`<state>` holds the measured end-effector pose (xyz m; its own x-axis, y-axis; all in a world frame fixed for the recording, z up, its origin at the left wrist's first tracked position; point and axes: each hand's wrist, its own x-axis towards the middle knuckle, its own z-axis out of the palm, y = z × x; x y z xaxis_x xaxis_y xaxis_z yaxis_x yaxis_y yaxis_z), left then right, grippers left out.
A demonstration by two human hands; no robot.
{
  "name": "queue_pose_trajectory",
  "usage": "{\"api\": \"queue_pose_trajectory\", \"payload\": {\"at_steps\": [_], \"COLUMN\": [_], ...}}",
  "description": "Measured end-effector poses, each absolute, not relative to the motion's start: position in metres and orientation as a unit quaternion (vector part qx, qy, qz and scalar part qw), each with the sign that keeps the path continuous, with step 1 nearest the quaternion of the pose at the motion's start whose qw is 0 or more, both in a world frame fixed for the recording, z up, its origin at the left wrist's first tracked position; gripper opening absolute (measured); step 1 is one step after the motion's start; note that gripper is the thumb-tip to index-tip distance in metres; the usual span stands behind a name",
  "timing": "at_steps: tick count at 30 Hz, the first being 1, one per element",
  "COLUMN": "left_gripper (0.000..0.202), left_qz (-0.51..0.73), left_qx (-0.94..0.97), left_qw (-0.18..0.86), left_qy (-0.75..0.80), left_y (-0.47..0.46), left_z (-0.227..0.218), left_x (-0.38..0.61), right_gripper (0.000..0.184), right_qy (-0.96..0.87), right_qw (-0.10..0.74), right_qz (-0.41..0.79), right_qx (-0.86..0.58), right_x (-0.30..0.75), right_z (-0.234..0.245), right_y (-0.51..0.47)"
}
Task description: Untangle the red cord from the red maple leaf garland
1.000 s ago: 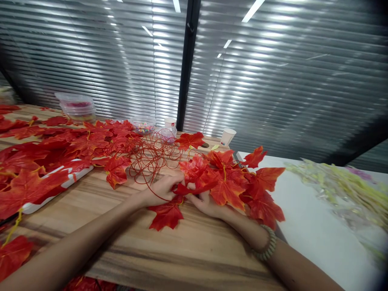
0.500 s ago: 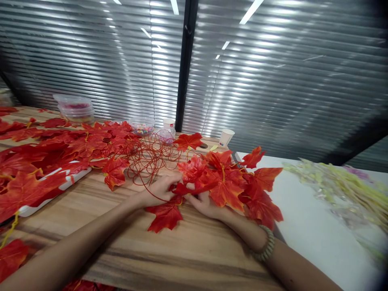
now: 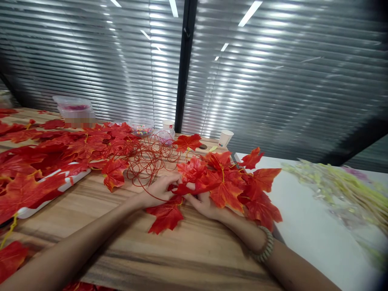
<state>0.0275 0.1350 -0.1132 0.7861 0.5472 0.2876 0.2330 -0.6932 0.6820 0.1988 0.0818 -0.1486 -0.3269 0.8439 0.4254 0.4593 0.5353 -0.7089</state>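
Head view, near to far. Table point(image 3: 169, 254): wood-grain top, both forearms laid across its near edge; one beaded bracelet point(image 3: 264, 247) on the right wrist. Left hand point(image 3: 159, 190): fingers curled, tips pressed together on the stem end of the leaf spray point(image 3: 226, 184). Right hand point(image 3: 204, 204): lying under the same spray, thumb closed down on a folded leaf, so both hands pinch it at one spot near the table's middle. One single leaf point(image 3: 165, 216) lies flat just toward the near edge from the hands, touching them. Judgement: the spray is light, limp fabric on a thin bendable stem; the leaf blades would crumple or slide, so the stem or a leaf base is the sound place to grip. One coil of red cord point(image 3: 148, 159), springy and prone to tangle, sits just beyond the left hand, a strand running under it. Toward the left edge, a heap of further leaves, too many to count, covers one white tray point(image 3: 65, 184). Along the far edge: two paper cups point(image 3: 226, 138), one bead bowl point(image 3: 142, 127), one stack of clear tubs point(image 3: 74, 107), number unclear. Beyond the right edge, pale foliage point(image 3: 339, 186) on a white surface.
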Motion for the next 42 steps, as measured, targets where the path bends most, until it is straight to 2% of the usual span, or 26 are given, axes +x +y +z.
{"api": "queue_pose_trajectory", "payload": {"at_steps": [10, 25, 42], "left_gripper": [0.010, 0.008, 0.006], "left_qz": [0.249, 0.244, 0.231], "left_qx": [0.882, 0.880, 0.906], "left_qw": [0.329, 0.342, 0.290], "left_qy": [0.226, 0.220, 0.206], "left_y": [0.135, 0.137, 0.139], "left_z": [-0.113, -0.116, -0.121], "left_x": [0.028, 0.027, 0.026], "right_gripper": [0.020, 0.021, 0.021], "right_qy": [-0.772, -0.785, -0.802], "right_qw": [0.416, 0.373, 0.328], "right_qz": [0.248, 0.257, 0.201], "right_qx": [-0.413, -0.422, -0.457], "right_x": [0.197, 0.198, 0.203], "right_z": [-0.148, -0.133, -0.146], "right_y": [0.082, 0.078, 0.080]}}
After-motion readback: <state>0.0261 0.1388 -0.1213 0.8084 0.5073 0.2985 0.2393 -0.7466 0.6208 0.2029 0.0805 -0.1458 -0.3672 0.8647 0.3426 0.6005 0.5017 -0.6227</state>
